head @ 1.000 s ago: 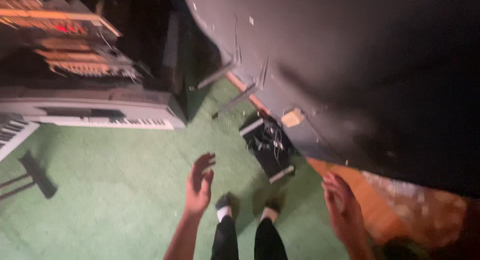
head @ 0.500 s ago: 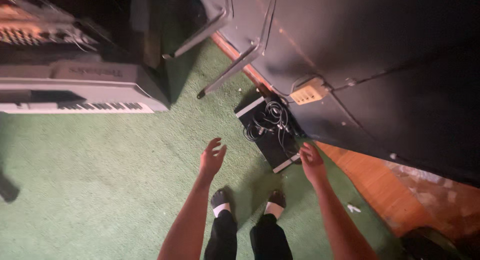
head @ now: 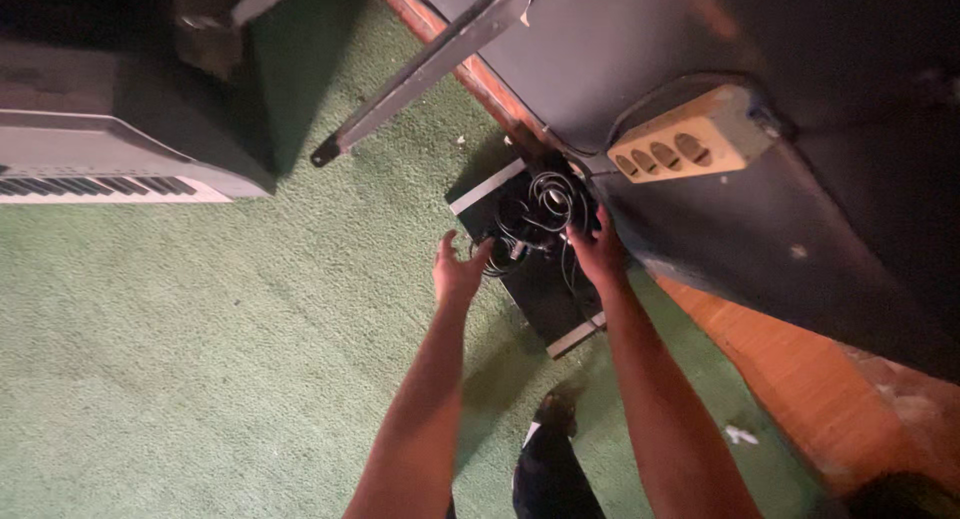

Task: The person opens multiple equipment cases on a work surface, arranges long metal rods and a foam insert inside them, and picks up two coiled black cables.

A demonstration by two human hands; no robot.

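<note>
Both our hands reach down to the flat black box (head: 530, 269) on the green carpet (head: 200, 359), left hand (head: 458, 271) spread open at its near edge, right hand (head: 598, 254) resting on the coiled black cables (head: 545, 207) atop it, best gathered whole, we judge.

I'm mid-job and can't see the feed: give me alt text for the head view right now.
Both hands reach down to a tangle of black cables on a flat black box on the green carpet: the right hand rests on the cables, and the left hand is open at the box's edge. A beige power strip sits on the dark wall, and a keyboard stands at left.
</note>
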